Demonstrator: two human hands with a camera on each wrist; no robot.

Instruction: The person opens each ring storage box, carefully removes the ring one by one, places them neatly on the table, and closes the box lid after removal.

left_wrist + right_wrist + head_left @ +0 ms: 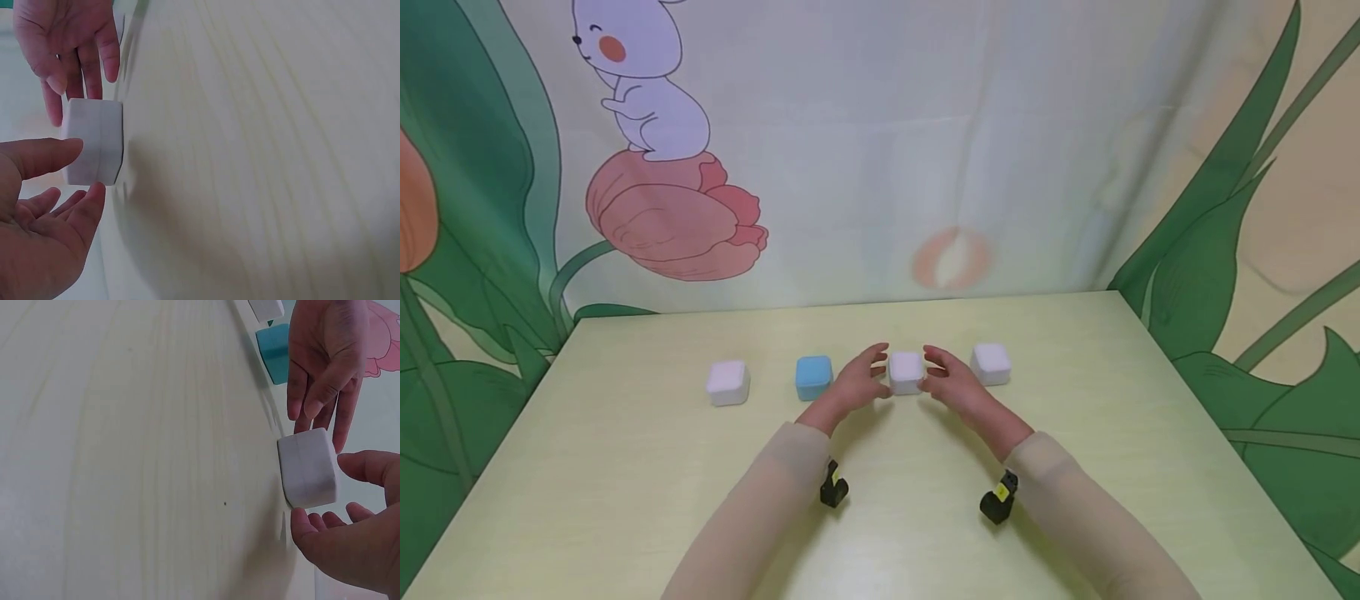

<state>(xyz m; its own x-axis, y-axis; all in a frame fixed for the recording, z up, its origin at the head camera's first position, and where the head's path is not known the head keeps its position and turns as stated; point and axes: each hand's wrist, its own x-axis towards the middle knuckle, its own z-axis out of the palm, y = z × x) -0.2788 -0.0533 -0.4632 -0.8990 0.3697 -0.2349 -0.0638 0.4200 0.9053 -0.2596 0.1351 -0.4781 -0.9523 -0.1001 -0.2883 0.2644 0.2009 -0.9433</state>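
Observation:
A white cube with rounded edges stands on the table between the two hands. My left hand is at its left side, fingers relaxed and spread around that side. On the opposite side is my right hand, its fingertips right at the cube's edge. In the left wrist view the left thumb overlaps the white cube, with the fingers below it. The right wrist view has the right thumb and fingers parted around the corner of the white cube. Neither hand grips it.
A blue cube stands just left of the left hand, and a white cube farther left. Another white cube is right of the right hand. Behind the pale wooden table hangs a printed curtain.

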